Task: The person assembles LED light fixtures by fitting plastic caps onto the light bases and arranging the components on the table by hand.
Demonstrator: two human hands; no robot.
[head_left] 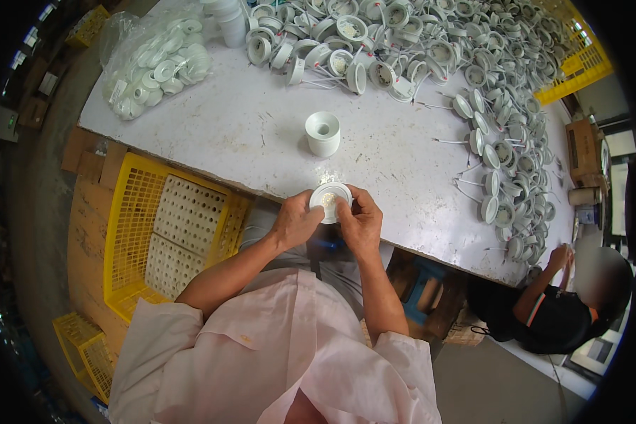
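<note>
Both my hands hold a white round lamp housing [330,189] just over the table's near edge. My left hand [296,220] grips its left rim, fingers curled beneath. My right hand [361,218] holds the right rim, and both thumbs press into the shallow middle, where a pale speckled disc shows. The undersides of the fingers are hidden. A short stack of white ring-shaped parts [324,143] stands upright on the table [247,134] beyond my hands, touched by neither.
Many white lamp housings with wires [385,42] are heaped at the back and right. A clear bag of white round parts [159,71] lies back left. A yellow crate [136,233] holds white perforated blocks [187,212] beside me. At far right a person [562,304] sits.
</note>
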